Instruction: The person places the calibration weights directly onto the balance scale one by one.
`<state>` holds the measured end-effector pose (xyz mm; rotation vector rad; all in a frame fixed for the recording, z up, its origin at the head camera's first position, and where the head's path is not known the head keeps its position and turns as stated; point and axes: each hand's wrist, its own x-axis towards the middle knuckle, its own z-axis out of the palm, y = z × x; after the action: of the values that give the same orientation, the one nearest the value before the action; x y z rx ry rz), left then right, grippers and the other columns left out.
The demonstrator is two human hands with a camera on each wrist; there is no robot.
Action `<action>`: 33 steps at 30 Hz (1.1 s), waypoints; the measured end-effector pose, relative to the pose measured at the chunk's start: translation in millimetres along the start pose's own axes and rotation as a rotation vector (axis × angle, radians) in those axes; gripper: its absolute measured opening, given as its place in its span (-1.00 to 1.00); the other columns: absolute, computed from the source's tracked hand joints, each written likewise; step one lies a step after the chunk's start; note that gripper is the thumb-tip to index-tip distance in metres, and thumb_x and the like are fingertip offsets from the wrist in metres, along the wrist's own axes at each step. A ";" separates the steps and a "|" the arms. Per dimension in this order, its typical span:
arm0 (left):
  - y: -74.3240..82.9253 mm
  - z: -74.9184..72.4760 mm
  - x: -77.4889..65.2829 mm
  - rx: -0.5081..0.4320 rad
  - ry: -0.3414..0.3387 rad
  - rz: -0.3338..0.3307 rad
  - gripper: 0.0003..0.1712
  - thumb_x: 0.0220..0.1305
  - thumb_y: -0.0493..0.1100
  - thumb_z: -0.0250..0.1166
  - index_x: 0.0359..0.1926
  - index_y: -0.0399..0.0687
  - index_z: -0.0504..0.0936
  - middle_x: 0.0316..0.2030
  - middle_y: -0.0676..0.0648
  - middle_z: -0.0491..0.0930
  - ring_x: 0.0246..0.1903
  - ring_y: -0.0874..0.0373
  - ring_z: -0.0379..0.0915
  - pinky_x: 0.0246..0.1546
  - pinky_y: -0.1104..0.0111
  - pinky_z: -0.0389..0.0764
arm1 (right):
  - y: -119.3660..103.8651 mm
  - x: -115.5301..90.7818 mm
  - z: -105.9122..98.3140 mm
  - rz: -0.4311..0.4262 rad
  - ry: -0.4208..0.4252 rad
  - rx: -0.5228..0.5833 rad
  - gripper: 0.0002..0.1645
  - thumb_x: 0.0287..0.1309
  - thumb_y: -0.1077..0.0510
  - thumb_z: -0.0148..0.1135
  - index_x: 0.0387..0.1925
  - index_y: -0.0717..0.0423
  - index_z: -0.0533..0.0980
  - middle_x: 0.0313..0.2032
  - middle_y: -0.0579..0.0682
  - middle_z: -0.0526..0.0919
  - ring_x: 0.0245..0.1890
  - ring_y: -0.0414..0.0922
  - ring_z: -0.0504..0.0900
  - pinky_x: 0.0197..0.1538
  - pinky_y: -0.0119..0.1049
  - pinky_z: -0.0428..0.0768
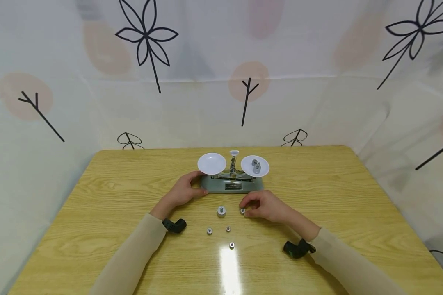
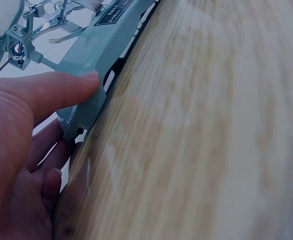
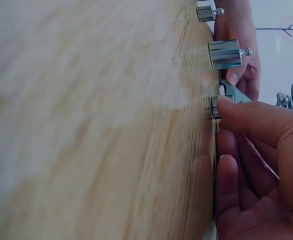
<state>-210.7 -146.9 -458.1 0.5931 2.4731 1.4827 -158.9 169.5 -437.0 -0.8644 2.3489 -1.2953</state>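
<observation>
A grey-green balance scale [image 1: 215, 186] stands toward the back of the table. My left hand [image 1: 182, 191] grips the left end of its base; in the left wrist view the thumb lies on the front of the base [image 2: 86, 57] and the other fingers are behind. The white left pan [image 1: 211, 164] holds nothing. Metal weights [image 1: 256, 168] stand in the right pan [image 1: 247, 166]. In front of the scale, my right hand [image 1: 268, 206] pinches a small metal weight [image 3: 215, 107] between thumb and finger, at the tabletop. A larger cylindrical weight [image 1: 221, 212] stands left of it.
Three smaller weights stand nearer to me: one on the left [image 1: 209, 231], one in the middle [image 1: 228, 229], and one in front [image 1: 231, 245] beside a bright reflection. A patterned white cloth [image 1: 192, 114] hangs behind the wooden table [image 1: 125, 184].
</observation>
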 end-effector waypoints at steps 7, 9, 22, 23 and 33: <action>0.4 0.6 0.2 -0.001 0.000 0.006 -0.32 0.16 -0.26 0.47 0.31 -0.17 0.47 0.28 -0.12 0.45 0.39 -0.03 0.19 0.39 0.06 0.19 | 2.8 1.6 0.7 -0.011 -0.006 -0.008 -0.79 0.08 0.28 0.48 -0.20 0.11 0.70 -0.21 -0.10 0.69 -0.23 -0.13 0.58 -0.15 -0.36 0.59; 0.6 0.6 0.5 -0.003 -0.001 0.006 -0.32 0.16 -0.26 0.47 0.31 -0.17 0.47 0.28 -0.12 0.45 0.39 -0.03 0.19 0.39 0.06 0.19 | 3.4 1.7 1.1 -0.016 -0.005 -0.011 -0.79 0.07 0.26 0.49 -0.21 0.09 0.70 -0.21 -0.09 0.69 -0.22 -0.11 0.58 -0.15 -0.35 0.58; 0.1 -0.6 0.3 -0.024 -0.005 -0.012 -0.29 0.15 -0.26 0.48 0.32 -0.16 0.46 0.30 -0.12 0.43 0.40 -0.03 0.17 0.40 0.07 0.18 | 0.9 1.7 2.5 -0.029 -0.009 -0.005 -0.83 0.08 0.26 0.48 -0.25 0.11 0.68 -0.22 -0.03 0.68 -0.25 -0.04 0.55 -0.18 -0.30 0.57; 0.1 -0.7 0.3 -0.025 -0.006 -0.015 -0.29 0.15 -0.25 0.48 0.32 -0.15 0.46 0.30 -0.12 0.43 0.40 -0.02 0.17 0.40 0.07 0.18 | 0.8 1.5 2.4 -0.022 -0.012 -0.001 -0.83 0.08 0.25 0.48 -0.25 0.10 0.68 -0.22 -0.04 0.68 -0.25 -0.06 0.55 -0.18 -0.32 0.56; 0.5 -0.9 -0.5 -0.018 -0.004 -0.010 -0.28 0.15 -0.23 0.49 0.32 -0.17 0.46 0.31 -0.15 0.42 0.40 -0.06 0.17 0.39 0.03 0.18 | 3.1 0.8 2.8 0.020 -0.030 0.032 -0.84 0.09 0.26 0.47 -0.25 0.08 0.69 -0.22 -0.07 0.70 -0.24 -0.14 0.58 -0.15 -0.37 0.58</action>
<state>-210.5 -147.6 -457.3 0.5796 2.4531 1.4970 -159.1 168.5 -441.1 -0.8435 2.3018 -1.2988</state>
